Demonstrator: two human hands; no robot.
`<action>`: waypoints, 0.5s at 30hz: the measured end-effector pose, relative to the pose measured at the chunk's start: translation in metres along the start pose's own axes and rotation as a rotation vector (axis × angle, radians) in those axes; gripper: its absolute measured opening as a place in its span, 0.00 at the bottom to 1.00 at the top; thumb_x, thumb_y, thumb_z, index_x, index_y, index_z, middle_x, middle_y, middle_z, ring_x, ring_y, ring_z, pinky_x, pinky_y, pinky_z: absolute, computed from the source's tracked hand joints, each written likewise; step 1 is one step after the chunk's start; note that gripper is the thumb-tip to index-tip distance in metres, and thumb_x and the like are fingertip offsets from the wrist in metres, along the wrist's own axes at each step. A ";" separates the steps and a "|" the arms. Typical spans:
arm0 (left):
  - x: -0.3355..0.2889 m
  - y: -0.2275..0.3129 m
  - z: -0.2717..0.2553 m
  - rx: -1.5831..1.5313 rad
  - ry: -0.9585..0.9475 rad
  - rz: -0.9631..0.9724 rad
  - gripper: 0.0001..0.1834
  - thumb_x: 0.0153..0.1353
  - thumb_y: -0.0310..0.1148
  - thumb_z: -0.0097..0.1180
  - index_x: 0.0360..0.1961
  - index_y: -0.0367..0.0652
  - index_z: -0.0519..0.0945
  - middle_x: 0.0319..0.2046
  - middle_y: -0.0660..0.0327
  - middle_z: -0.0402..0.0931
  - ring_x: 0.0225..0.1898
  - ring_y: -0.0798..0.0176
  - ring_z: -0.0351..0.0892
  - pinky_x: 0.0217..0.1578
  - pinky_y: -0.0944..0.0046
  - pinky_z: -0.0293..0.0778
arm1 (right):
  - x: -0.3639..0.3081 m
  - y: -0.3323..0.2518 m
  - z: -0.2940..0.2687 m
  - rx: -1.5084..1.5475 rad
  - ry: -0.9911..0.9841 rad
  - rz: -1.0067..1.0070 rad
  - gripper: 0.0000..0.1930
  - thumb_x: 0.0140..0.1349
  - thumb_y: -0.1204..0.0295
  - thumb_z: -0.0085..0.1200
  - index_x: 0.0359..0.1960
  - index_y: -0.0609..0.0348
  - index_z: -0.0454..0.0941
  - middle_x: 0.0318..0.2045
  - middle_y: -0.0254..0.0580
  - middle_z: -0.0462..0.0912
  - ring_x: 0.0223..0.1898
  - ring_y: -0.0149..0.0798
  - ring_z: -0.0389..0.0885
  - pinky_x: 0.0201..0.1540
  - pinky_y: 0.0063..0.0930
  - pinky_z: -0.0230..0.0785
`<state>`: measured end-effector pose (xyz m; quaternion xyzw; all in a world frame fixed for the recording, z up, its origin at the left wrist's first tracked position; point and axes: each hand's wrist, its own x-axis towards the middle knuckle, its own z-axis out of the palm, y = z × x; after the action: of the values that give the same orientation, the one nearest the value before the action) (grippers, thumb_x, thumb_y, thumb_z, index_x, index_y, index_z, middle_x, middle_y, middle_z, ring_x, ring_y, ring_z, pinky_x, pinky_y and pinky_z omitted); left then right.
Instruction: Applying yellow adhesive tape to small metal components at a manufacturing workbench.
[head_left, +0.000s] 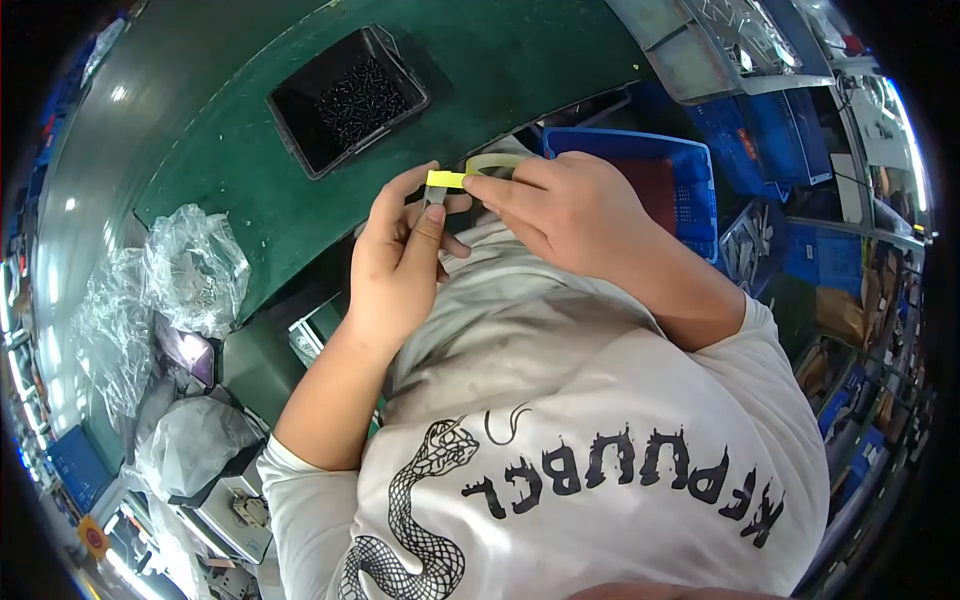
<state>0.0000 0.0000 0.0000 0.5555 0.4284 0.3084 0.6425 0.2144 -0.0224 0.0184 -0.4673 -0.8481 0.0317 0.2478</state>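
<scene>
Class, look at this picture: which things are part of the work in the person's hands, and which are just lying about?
In the work:
left hand
right hand
yellow tape
small grey part

Lying about:
black tray of screws
blue crate
plastic bags

A bright yellow strip [445, 179] with a pale, translucent yellowish loop [495, 162] behind it is seen at the centre, above a small grey metal piece [434, 195]. A dark green table [240, 150] is spread toward 11 o'clock, where a black tray [300, 125] of dark, glinting small parts is set. A blue crate [690, 175] with a dark red inside is shown at 2 o'clock. Clear, silvery plastic bags [190, 265] are piled at 9 o'clock. A white shirt [600, 420], smudged grey and printed with a black scaled snake and black lettering, is worn at 6 o'clock.
</scene>
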 end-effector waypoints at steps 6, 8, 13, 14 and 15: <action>0.002 0.000 -0.001 -0.150 -0.004 -0.022 0.19 0.75 0.28 0.44 0.65 0.40 0.63 0.46 0.51 0.82 0.30 0.68 0.82 0.22 0.73 0.74 | 0.002 0.002 -0.002 0.006 -0.013 -0.012 0.19 0.58 0.71 0.62 0.53 0.48 0.82 0.26 0.33 0.78 0.19 0.39 0.72 0.24 0.31 0.65; 0.002 -0.001 -0.002 -0.226 -0.019 -0.001 0.19 0.75 0.29 0.42 0.65 0.39 0.63 0.45 0.48 0.82 0.29 0.67 0.82 0.22 0.72 0.74 | 0.002 0.004 -0.003 -0.019 -0.025 -0.023 0.18 0.59 0.71 0.61 0.53 0.47 0.82 0.26 0.33 0.78 0.19 0.39 0.72 0.24 0.31 0.65; 0.003 -0.004 -0.004 -0.301 -0.058 0.021 0.20 0.76 0.29 0.41 0.65 0.38 0.61 0.45 0.45 0.81 0.28 0.64 0.83 0.22 0.71 0.74 | 0.001 0.006 -0.001 -0.014 -0.007 -0.015 0.18 0.59 0.71 0.61 0.53 0.47 0.83 0.27 0.33 0.79 0.19 0.38 0.73 0.24 0.31 0.66; 0.003 -0.004 -0.004 -0.313 -0.062 0.011 0.20 0.76 0.30 0.41 0.65 0.38 0.60 0.45 0.45 0.81 0.28 0.64 0.83 0.22 0.71 0.74 | 0.002 0.005 -0.002 -0.021 -0.013 -0.017 0.18 0.59 0.71 0.61 0.52 0.47 0.83 0.27 0.33 0.79 0.19 0.38 0.74 0.24 0.31 0.66; 0.004 -0.003 -0.004 -0.312 -0.062 0.011 0.20 0.76 0.30 0.41 0.65 0.38 0.60 0.45 0.45 0.81 0.28 0.64 0.83 0.22 0.71 0.74 | 0.002 0.005 -0.002 -0.022 -0.012 -0.018 0.18 0.59 0.71 0.61 0.52 0.47 0.83 0.27 0.33 0.79 0.19 0.38 0.74 0.24 0.31 0.66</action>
<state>-0.0026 0.0045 -0.0042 0.4604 0.3520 0.3577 0.7322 0.2181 -0.0182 0.0193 -0.4622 -0.8539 0.0232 0.2379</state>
